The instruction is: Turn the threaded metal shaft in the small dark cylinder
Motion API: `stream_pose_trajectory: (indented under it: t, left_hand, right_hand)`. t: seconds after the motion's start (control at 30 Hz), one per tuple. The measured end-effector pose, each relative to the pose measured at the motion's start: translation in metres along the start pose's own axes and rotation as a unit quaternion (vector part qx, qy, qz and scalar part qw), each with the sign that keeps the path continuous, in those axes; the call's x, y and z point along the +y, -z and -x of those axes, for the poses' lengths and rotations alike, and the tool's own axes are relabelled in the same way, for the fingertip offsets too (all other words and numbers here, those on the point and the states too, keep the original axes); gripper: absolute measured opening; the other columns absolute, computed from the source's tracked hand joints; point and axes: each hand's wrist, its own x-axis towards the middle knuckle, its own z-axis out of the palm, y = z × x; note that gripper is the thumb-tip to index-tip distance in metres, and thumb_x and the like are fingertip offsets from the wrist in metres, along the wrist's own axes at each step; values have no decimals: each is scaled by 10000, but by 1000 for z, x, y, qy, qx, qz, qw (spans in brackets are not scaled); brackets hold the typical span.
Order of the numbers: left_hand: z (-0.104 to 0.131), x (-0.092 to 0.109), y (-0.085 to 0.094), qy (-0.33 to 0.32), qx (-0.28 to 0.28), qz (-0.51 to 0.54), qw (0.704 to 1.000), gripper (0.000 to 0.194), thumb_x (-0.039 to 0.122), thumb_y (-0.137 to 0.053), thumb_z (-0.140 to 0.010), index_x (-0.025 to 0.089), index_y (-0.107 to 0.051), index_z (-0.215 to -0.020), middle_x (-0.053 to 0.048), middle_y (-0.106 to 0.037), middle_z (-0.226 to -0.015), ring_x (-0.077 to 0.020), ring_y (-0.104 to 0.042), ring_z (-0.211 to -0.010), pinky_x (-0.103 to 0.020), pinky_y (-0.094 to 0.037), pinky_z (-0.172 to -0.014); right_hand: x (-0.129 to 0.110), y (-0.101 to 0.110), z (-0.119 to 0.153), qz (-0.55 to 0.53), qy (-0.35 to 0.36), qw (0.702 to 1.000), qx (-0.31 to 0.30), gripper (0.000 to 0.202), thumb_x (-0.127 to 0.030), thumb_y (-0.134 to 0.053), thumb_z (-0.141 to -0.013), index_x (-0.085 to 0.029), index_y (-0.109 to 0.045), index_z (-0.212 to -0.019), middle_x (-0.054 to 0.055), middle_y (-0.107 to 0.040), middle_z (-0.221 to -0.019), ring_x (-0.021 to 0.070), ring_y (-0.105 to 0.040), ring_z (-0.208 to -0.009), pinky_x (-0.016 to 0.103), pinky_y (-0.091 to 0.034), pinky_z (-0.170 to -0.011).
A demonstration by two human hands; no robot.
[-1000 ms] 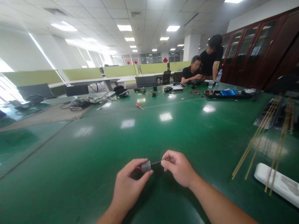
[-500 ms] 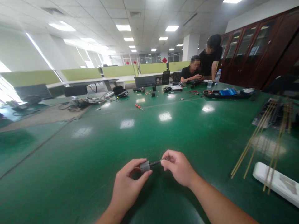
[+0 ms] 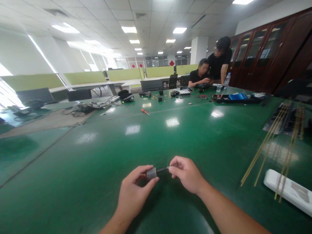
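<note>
My left hand [image 3: 135, 191] grips a short grey metal cylinder [image 3: 151, 174] between thumb and fingers. Out of its right end runs a thin dark shaft [image 3: 162, 170], pointing toward my right hand [image 3: 186, 175]. The right thumb and forefinger are pinched around the far end of that shaft, where something small and metallic shows partly between the fingertips. Cylinder and shaft are held roughly level, just above the green tabletop [image 3: 102, 169].
Farther off lies a red screwdriver [image 3: 145, 112]. Thin yellowish rods [image 3: 264, 149] and a white case [image 3: 287, 191] are on the right. Cables and electronics [image 3: 90, 106] lie at the far left, a black tray [image 3: 239, 100] at the far right. Two people [image 3: 212, 70] are across the table.
The hands and the piece between them hold almost the same place; only a very slight shift to the right shows.
</note>
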Motion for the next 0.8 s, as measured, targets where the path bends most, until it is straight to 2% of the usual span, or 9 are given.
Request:
stream_pose_trajectory:
  t: [0.5,0.63,0.73,0.8]
  left_hand:
    - [0,-2,1,25,1,2,1000,346,441,-779,-764,229,-714,-1029,-33,-726,-990,-214,-706,-843,-319,-594,-790]
    - [1,-5,2,23,8,-14,1000,359,464,-783,-753,213,-716,-1001,-49,-728,-952,-225,-698,-827,-340,-587,-793]
    - [0,-4,1,39,15,7,999,381,474,-797,-736,201,-716,-990,-61,-729,-949,-230,-701,-844,-339,-585,-813]
    - [-2,-1,-1,62,22,55,996,414,481,-809,-717,185,-709,-989,-71,-732,-947,-232,-708,-860,-329,-587,-831]
  right_hand:
    - [0,4,-2,-11,-5,1000,18,120,-289,-636,-775,-173,-610,-759,-7,-625,-636,148,-607,-578,257,-443,-590]
    - [5,8,-9,-78,-37,994,65,268,-416,-634,-797,-167,-591,-708,6,-631,-619,130,-579,-495,251,-432,-520]
    - [8,11,-14,-156,-64,979,114,432,-573,-580,-830,-189,-522,-642,-23,-541,-501,112,-482,-388,241,-353,-423]
    - [9,14,-16,-203,-73,966,142,484,-612,-551,-849,-210,-453,-598,-51,-453,-430,98,-407,-342,239,-301,-392]
